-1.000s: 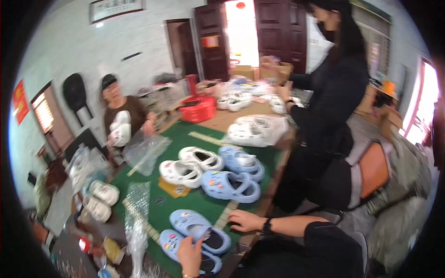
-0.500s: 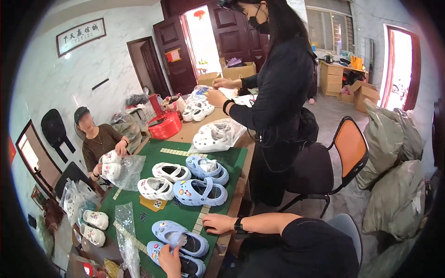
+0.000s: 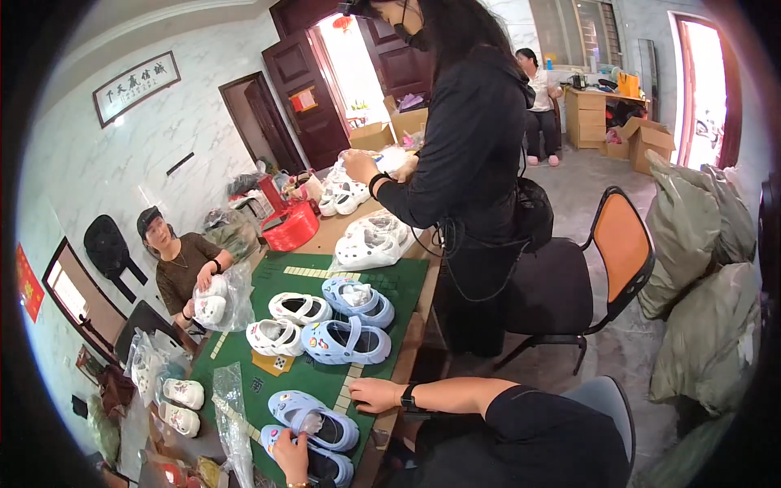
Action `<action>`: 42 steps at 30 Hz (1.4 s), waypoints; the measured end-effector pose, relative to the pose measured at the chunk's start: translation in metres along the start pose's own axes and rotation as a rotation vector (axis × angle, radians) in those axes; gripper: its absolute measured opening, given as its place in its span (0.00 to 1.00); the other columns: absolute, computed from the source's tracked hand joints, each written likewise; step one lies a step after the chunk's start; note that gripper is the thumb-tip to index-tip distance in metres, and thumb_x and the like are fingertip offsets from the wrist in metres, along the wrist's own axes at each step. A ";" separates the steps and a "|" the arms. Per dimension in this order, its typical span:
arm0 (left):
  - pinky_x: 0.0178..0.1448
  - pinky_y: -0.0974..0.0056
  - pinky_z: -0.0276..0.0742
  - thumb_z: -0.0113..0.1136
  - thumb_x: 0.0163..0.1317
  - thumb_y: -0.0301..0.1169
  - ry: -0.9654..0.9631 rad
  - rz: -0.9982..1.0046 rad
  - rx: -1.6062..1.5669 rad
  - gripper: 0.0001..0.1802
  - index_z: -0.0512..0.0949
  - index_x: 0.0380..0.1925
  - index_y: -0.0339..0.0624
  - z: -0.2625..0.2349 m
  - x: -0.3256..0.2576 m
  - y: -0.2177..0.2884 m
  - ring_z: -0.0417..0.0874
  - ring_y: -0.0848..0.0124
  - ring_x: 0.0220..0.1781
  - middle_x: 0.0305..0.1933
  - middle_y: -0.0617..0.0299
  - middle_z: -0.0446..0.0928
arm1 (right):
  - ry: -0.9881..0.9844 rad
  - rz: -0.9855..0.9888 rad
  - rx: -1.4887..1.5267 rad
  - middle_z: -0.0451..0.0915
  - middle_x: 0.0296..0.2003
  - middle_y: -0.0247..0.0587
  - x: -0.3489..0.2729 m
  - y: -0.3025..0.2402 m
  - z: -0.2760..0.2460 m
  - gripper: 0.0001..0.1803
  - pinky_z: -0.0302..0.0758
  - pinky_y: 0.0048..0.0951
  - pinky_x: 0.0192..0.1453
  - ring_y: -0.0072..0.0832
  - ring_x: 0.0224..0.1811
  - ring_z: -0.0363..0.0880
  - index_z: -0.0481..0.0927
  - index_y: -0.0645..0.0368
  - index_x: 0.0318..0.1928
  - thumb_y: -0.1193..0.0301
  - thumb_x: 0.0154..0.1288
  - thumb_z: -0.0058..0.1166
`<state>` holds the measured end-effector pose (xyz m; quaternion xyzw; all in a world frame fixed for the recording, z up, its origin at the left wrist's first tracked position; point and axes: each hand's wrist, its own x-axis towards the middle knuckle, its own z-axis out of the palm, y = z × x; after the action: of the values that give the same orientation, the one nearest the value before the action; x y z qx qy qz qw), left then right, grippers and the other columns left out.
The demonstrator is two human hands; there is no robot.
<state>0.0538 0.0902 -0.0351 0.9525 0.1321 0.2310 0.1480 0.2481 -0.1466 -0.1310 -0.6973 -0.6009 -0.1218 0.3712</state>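
Head view, left hand pinching blue clog, right hand flat

both hands low in frame, apart

left hand comes up from the bottom edge, fingers curled in a pinch. right hand lies flat w/ fingers loose, dark watch on the wrist, forearm bare, black sleeve past the elbow.

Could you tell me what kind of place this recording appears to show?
Probably a small shoe-packing workroom: pairs of blue and white clogs lie on a green table mat, a seated person bags white clogs in clear plastic, and cardboard boxes stand near the doors.
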 end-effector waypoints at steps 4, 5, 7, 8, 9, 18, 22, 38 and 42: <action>0.39 0.51 0.74 0.68 0.52 0.37 0.016 -0.002 -0.011 0.16 0.78 0.31 0.34 0.003 -0.001 -0.005 0.81 0.49 0.31 0.29 0.49 0.81 | -0.020 0.023 -0.010 0.70 0.39 0.47 0.001 -0.005 -0.002 0.14 0.71 0.42 0.50 0.45 0.45 0.72 0.74 0.63 0.35 0.66 0.57 0.62; 0.39 0.51 0.74 0.67 0.52 0.37 0.022 -0.003 -0.026 0.16 0.79 0.32 0.34 0.003 -0.001 -0.005 0.81 0.49 0.31 0.29 0.49 0.81 | -0.019 0.022 -0.010 0.70 0.39 0.47 0.000 -0.004 -0.003 0.14 0.71 0.42 0.50 0.45 0.45 0.72 0.74 0.63 0.35 0.66 0.57 0.62; 0.39 0.51 0.74 0.67 0.52 0.38 0.010 -0.012 -0.027 0.17 0.79 0.32 0.34 0.004 0.001 -0.002 0.81 0.49 0.32 0.29 0.48 0.81 | -0.011 0.028 -0.008 0.70 0.39 0.47 -0.002 -0.003 -0.006 0.14 0.72 0.42 0.50 0.45 0.45 0.72 0.74 0.63 0.35 0.66 0.57 0.62; 0.39 0.51 0.74 0.68 0.52 0.38 0.000 -0.022 -0.028 0.17 0.79 0.33 0.34 0.005 0.002 -0.001 0.81 0.49 0.32 0.29 0.48 0.81 | -0.010 0.026 -0.008 0.70 0.39 0.47 -0.002 -0.002 -0.007 0.14 0.72 0.42 0.50 0.45 0.45 0.72 0.74 0.63 0.35 0.66 0.57 0.62; 0.39 0.51 0.74 0.68 0.52 0.38 0.001 -0.022 -0.027 0.17 0.79 0.33 0.34 0.007 0.003 -0.002 0.81 0.49 0.32 0.29 0.48 0.81 | 0.009 0.016 -0.008 0.70 0.39 0.47 -0.003 -0.001 -0.007 0.14 0.72 0.42 0.49 0.45 0.45 0.72 0.74 0.63 0.35 0.66 0.56 0.62; 0.44 0.50 0.75 0.62 0.58 0.45 -0.135 -0.253 -0.136 0.19 0.81 0.33 0.37 -0.019 -0.015 0.009 0.82 0.47 0.40 0.35 0.46 0.82 | -0.182 0.078 0.058 0.77 0.36 0.50 0.023 -0.030 -0.017 0.13 0.73 0.46 0.48 0.49 0.43 0.75 0.79 0.63 0.33 0.64 0.56 0.59; 0.44 0.48 0.76 0.58 0.63 0.50 -0.204 -0.193 -0.163 0.23 0.78 0.43 0.42 -0.009 -0.010 0.019 0.82 0.50 0.42 0.39 0.50 0.81 | -0.174 0.146 -0.035 0.77 0.38 0.52 0.009 -0.022 -0.022 0.11 0.71 0.48 0.52 0.52 0.46 0.73 0.79 0.64 0.34 0.69 0.52 0.61; 0.42 0.67 0.76 0.60 0.66 0.34 1.020 -0.841 -0.857 0.33 0.60 0.68 0.42 -0.195 -0.192 -0.050 0.80 0.72 0.40 0.42 0.59 0.79 | -0.191 0.092 0.062 0.83 0.42 0.53 0.025 0.017 -0.010 0.15 0.68 0.47 0.63 0.50 0.51 0.77 0.83 0.63 0.45 0.66 0.63 0.57; 0.40 0.65 0.74 0.56 0.65 0.30 1.382 -0.742 -1.289 0.20 0.68 0.57 0.43 -0.241 -0.245 -0.057 0.77 0.71 0.35 0.37 0.60 0.77 | -0.344 0.283 0.198 0.83 0.42 0.53 0.057 -0.010 -0.036 0.17 0.68 0.46 0.62 0.50 0.50 0.77 0.83 0.65 0.47 0.65 0.64 0.56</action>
<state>-0.2826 0.1176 0.0513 0.2479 0.3263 0.6981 0.5872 0.2625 -0.1283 -0.0672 -0.7454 -0.5604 0.1116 0.3433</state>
